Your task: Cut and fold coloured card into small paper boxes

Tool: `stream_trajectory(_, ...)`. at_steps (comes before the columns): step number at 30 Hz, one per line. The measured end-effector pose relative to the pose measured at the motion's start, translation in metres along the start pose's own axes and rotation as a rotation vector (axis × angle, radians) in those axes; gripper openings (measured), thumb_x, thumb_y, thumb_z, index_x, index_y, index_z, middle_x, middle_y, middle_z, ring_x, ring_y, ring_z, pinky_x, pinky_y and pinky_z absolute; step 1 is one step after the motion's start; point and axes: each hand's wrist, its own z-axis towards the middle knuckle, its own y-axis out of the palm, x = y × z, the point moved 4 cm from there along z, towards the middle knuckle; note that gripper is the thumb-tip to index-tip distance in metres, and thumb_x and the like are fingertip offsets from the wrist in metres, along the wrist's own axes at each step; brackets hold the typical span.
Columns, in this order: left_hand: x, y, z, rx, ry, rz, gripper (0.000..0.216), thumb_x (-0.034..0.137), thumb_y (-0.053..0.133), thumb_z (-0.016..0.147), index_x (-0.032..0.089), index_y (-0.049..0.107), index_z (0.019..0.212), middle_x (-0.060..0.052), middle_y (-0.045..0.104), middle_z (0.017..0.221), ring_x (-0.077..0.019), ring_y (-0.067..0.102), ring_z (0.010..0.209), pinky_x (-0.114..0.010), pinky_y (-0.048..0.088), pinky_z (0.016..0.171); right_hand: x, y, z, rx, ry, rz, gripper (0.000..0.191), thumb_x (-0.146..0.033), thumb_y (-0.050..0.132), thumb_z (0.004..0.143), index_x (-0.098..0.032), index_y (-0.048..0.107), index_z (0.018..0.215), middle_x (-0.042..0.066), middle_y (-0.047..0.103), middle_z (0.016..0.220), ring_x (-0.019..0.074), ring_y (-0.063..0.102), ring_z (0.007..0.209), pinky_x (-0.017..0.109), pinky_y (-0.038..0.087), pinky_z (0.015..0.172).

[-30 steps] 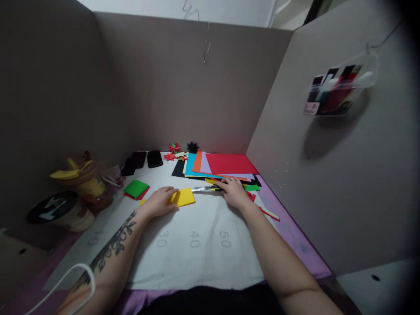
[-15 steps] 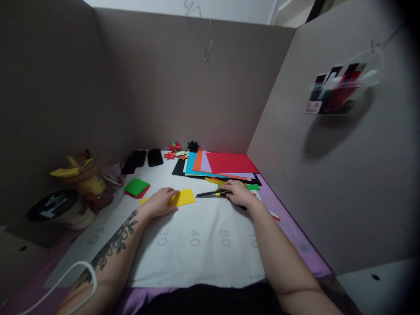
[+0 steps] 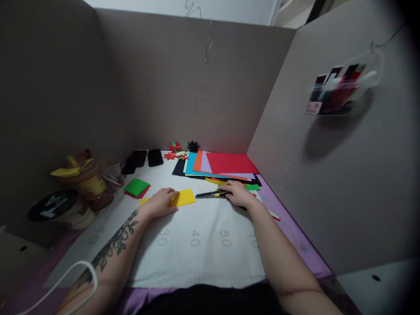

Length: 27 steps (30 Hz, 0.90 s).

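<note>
My left hand [image 3: 161, 202] lies flat on a small yellow paper square [image 3: 183, 197] on the white cutting mat [image 3: 193, 245], fingers stretched over its left part. My right hand [image 3: 239, 194] is closed around a utility knife [image 3: 210, 194] with a yellow and black handle. The blade end points left toward the yellow square and stops just short of its right edge. The knife lies low over the mat.
A fanned stack of coloured paper sheets [image 3: 223, 165] lies behind my right hand. Green and red squares [image 3: 137, 187] sit at the left, two black phones [image 3: 147, 158] and folded paper stars [image 3: 179, 151] at the back. Jars [image 3: 82, 181] stand at the left. Cardboard walls enclose the desk.
My right hand closed on the knife and drew it a little toward me and to the right, off the paper stack's edge. The left hand stayed on the yellow square.
</note>
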Motion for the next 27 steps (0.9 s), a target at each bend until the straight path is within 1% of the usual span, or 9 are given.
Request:
stream_trajectory(11,0.002,-0.002,-0.001,-0.010,-0.009,0.005,0.056,0.042,0.059,0.077,0.023,0.052,0.129,-0.010,0.052,0.132,-0.0294,0.045,0.123,-0.040,0.039,0.101,0.002,0.002,0.000,-0.012,0.017,0.012,0.046,-0.012,0.055,0.079,-0.029,0.062,0.122,0.006,0.060,0.117,0.0219,0.051,0.106,0.035,0.034,0.095)
stream_trajectory(20,0.002,0.000,0.000,-0.025,-0.007,0.025,0.058,0.042,0.058,0.077,0.021,0.051,0.131,-0.010,0.050,0.133,-0.0287,0.044,0.123,-0.039,0.038,0.102,0.001,0.003,0.001,-0.005,-0.006,0.056,0.047,-0.011,0.055,0.078,-0.027,0.063,0.122,0.007,0.060,0.116,0.0221,0.051,0.107,0.035,0.034,0.095)
stream_trajectory(27,0.003,0.001,0.000,0.004,-0.012,0.055,0.055,0.041,0.056,0.080,0.021,0.051,0.130,-0.010,0.052,0.131,-0.0277,0.046,0.120,-0.037,0.039,0.101,-0.014,0.008,0.002,0.003,-0.062,0.083,0.047,-0.010,0.054,0.079,-0.027,0.062,0.122,0.007,0.060,0.113,0.0216,0.051,0.104,0.035,0.036,0.094)
